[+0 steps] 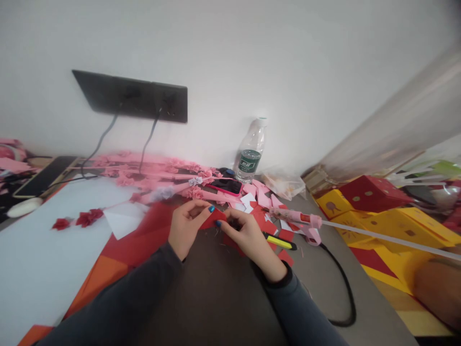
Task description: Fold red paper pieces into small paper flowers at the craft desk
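Observation:
Between my two hands is a small piece of red paper point(213, 218), held just above the grey table. My left hand point(187, 223) pinches its left side between thumb and fingers. On the other side, my right hand point(247, 235) grips the paper's right edge, its thumb in front and the fingers partly hidden behind. Cut pieces of red, pink and white paper point(264, 197) lie scattered behind my right hand. A yellow and black utility knife point(280, 241) rests beside my right wrist. Close by lies a pink glue gun point(293, 217) with a glue stick in its back end.
A water bottle point(251, 154) stands against the wall behind a phone point(226, 186). Pink paper flowers point(162, 168) line the table's back. White sheets point(50, 254) cover the left. A black cord point(351, 298) curves at right, near yellow boxes point(382, 223) and another person's arm point(439, 288).

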A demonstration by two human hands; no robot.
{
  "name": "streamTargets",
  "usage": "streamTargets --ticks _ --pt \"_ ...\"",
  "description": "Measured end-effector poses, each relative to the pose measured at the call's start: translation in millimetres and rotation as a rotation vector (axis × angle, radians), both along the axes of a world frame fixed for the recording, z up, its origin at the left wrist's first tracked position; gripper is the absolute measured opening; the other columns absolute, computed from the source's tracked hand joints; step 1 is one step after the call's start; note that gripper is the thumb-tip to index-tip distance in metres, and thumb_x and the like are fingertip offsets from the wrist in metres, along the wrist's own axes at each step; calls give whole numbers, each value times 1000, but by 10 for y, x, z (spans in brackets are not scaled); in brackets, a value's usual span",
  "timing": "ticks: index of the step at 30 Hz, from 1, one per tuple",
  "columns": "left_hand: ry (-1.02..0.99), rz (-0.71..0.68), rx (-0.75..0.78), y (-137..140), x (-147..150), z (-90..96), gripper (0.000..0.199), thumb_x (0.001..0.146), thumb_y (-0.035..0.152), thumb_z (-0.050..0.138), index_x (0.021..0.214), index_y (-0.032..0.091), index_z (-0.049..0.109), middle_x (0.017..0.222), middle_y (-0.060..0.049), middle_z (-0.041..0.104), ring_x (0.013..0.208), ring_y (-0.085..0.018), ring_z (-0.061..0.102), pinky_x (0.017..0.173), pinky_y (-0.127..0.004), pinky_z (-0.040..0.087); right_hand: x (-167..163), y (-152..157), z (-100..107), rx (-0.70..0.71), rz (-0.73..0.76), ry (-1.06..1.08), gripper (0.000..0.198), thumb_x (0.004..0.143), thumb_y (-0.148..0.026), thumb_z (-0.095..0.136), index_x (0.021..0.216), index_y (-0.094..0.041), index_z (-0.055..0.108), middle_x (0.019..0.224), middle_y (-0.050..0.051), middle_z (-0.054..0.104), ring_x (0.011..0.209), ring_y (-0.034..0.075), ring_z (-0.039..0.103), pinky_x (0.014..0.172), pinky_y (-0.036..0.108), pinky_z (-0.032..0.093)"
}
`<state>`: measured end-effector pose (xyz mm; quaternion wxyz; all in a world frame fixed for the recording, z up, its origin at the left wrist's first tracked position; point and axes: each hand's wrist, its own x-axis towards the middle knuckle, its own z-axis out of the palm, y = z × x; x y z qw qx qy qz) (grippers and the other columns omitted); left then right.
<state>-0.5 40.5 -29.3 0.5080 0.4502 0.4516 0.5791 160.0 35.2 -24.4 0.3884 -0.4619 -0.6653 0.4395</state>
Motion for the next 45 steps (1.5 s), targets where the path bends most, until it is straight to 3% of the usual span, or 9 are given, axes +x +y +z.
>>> streamTargets --ticks 10,16,21,28,33,37,40,45 --pt "-176 9 -87 23 21 -19 17 66 29 81 73 17 72 67 0 71 61 -12 64 59 -22 52 -10 13 -34 -17 -12 45 15 77 -31 69 77 -20 57 61 -5 52 55 12 45 52 24 36" --pt "-65 13 -2 22 -5 -2 12 71 27 78 74 17 72 74 -2 74 70 -15 68 68 -24 55 9 13 53 6 -41 53 18 83 -36 62 79 -20 58 63 -2 53 56 13 47 53 25 36" --pt "0 -36 17 7 -6 22 12 71 26 77 74 17 71 75 -3 74 73 -16 69 72 -26 56 34 5 74 105 -48 38 21 90 -36 55 76 -21 56 66 -1 51 60 15 47 55 26 36" --pt "-228 -118 -81 12 14 14 32 72 32 79 98 19 66 94 -5 74 89 -18 69 74 -25 55 53 11 55 176 -110 105 19 93 -32 53 77 -21 54 71 0 52 66 16 47 61 28 36" --pt "-58 -205 -67 -2 10 0 27 70 24 80 94 18 68 92 -2 72 89 -17 67 79 -25 52 46 18 42 201 -86 86 20 94 -32 53 78 -20 55 74 0 54 68 16 49 63 28 38" --pt "65 -226 -75 -3 -4 16 20 72 23 75 88 17 67 84 -1 70 79 -16 64 72 -25 49 40 12 31 170 -36 35 21 95 -35 52 81 -20 54 74 1 54 68 16 49 62 27 38" --pt "145 -317 -71 -3 -9 39 17 71 22 74 84 16 65 79 0 67 75 -16 62 68 -26 48 40 8 21 164 -1 4 25 96 -38 49 79 -20 52 71 0 51 66 15 47 60 26 38" --pt "195 -372 -3 -15 -11 69 11 75 23 69 80 16 63 74 2 62 70 -13 57 66 -24 45 46 12 33 140 45 80 32 97 -43 46 73 -21 48 69 -2 46 63 14 44 60 26 37"
